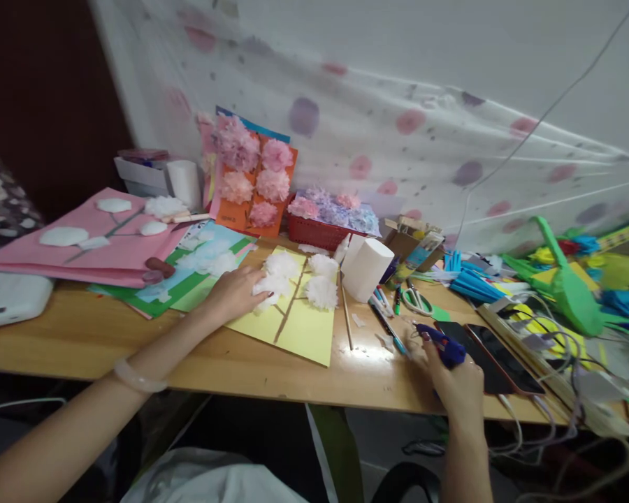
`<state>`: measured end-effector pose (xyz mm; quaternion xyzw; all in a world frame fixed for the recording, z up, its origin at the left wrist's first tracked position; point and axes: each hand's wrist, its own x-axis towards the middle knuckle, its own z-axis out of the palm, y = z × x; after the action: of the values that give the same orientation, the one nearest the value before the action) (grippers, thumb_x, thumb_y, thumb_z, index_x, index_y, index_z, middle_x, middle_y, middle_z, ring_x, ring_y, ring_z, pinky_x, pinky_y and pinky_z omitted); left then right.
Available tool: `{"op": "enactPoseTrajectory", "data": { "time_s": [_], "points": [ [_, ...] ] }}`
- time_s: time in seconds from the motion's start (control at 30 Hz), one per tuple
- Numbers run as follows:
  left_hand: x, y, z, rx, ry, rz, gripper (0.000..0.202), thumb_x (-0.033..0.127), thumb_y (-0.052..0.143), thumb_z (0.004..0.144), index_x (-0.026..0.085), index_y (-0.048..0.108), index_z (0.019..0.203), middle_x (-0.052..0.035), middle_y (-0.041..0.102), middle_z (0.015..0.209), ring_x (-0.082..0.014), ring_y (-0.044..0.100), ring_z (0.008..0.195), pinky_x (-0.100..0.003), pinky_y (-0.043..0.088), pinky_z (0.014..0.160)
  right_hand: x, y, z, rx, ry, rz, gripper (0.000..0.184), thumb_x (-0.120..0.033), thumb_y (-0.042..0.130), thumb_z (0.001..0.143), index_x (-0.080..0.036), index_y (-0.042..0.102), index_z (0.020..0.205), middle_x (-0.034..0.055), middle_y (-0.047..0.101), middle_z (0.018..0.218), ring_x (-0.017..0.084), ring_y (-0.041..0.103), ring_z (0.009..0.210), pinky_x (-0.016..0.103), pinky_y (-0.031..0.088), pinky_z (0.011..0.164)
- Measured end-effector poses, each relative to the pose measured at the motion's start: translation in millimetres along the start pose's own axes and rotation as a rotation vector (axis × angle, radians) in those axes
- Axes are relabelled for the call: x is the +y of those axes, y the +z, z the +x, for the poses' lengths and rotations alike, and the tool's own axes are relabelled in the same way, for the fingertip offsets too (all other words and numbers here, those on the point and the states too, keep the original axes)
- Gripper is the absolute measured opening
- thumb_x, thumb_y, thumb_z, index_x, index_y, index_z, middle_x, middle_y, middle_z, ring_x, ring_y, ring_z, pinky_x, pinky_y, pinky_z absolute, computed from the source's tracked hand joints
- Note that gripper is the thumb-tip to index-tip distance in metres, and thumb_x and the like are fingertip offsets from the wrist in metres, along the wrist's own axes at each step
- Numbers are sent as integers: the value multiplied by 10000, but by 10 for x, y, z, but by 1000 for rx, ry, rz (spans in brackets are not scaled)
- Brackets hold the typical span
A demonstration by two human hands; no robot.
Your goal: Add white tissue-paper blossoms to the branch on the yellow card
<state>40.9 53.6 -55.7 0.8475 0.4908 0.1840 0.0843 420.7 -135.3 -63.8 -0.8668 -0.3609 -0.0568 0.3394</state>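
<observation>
My left hand [235, 295] reaches over the left edge of a yellow sheet of paper [312, 339]. Its curled fingers are on a white tissue-paper flower [273, 285], partly covering it. More white tissue flowers [322, 291] sit along a brown branch [288, 314] on the same sheet. Off to the right, above the table's front part, my right hand [456, 381] is wrapped around a dark blue glue gun [443, 344]. The gun's nozzle points left, apart from the yellow paper.
A white paper roll [367, 271], a wooden stick [347, 318], pens [388, 328] and scissors [418, 302] lie between the sheet and the gun. Phones [503, 360] and tangled cables [571, 363] are at right. Pink flower sheets [99, 258] and a red basket [314, 232] stand behind and left.
</observation>
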Motion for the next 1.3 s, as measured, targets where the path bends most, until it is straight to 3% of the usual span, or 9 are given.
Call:
{"op": "enactPoseTrajectory", "data": {
  "time_s": [0.1, 0.2, 0.37, 0.53, 0.63, 0.77, 0.9, 1.17, 1.3],
  "points": [
    [-94, -8, 34, -21, 34, -40, 421, 416, 557, 883, 167, 688, 1197, -137, 704, 1210, -297, 663, 1101, -387, 492, 974, -299, -131, -131, -63, 66, 213, 537, -659, 610, 697, -145, 725, 803, 170, 737, 793, 343, 678, 763, 411, 517, 657],
    [-183, -11, 63, -36, 54, -77, 415, 435, 553, 888, 177, 697, 1178, -118, 714, 1185, -272, 676, 1040, -367, 507, 935, -713, -180, -317, -147, 36, 414, 481, -618, 674, 729, -150, 741, 818, 112, 742, 782, 216, 599, 551, 292, 386, 426],
    [-296, 15, 95, -6, 105, -180, 387, 455, 566, 879, 181, 716, 1109, -94, 740, 1059, -241, 669, 892, -366, 516, 858, -1398, 10, -513, -629, -264, 469, 506, -627, 592, 810, -168, 711, 636, 48, 625, 580, 121, 445, 436, 265, 301, 407],
    [-308, 27, 64, 90, 194, -265, 321, 399, 564, 894, 187, 711, 1084, -84, 708, 1033, -211, 649, 866, -367, 506, 840, -1826, 277, -489, -859, -458, 450, 496, -589, 556, 870, -179, 626, 599, -44, 407, 477, 82, 351, 438, 234, 279, 437],
    [-271, 0, 9, 199, 348, -251, 213, 329, 593, 892, 231, 738, 1012, -80, 685, 1119, -245, 617, 1057, -429, 442, 958, -1929, 374, -419, -881, -437, 417, 525, -615, 531, 875, -183, 605, 586, -40, 414, 485, 88, 378, 450, 234, 302, 457],
    [-274, -9, -48, 156, 449, -205, 96, 329, 707, 845, 290, 765, 911, -59, 669, 1206, -299, 562, 1165, -491, 383, 978, -1925, 413, -351, -931, -390, 355, 551, -640, 519, 879, -175, 622, 600, 23, 569, 568, 123, 489, 531, 251, 349, 507],
    [-321, -2, -54, 151, 426, -187, 84, 290, 708, 840, 272, 746, 913, -60, 669, 1238, -308, 557, 1173, -498, 374, 975, -1910, 426, -378, -969, -331, 353, 551, -659, 531, 865, -171, 631, 630, 47, 618, 614, 127, 482, 540, 257, 344, 509],
    [-315, -78, -49, 115, 358, -208, 205, 156, 550, 845, 263, 715, 904, -46, 711, 1118, -290, 587, 1112, -481, 383, 914, -1924, 497, -531, -1004, -338, 326, 443, -592, 619, 833, -190, 596, 649, -25, 452, 533, 103, 373, 490, 232, 275, 443],
    [-300, -87, -67, 109, 387, -230, 154, 218, 586, 847, 259, 717, 917, -46, 704, 1109, -290, 587, 1098, -484, 376, 919, -1863, 485, -540, -982, -344, 334, 451, -598, 604, 842, -188, 605, 656, -25, 453, 541, 102, 368, 497, 232, 276, 448]
  ]
}}
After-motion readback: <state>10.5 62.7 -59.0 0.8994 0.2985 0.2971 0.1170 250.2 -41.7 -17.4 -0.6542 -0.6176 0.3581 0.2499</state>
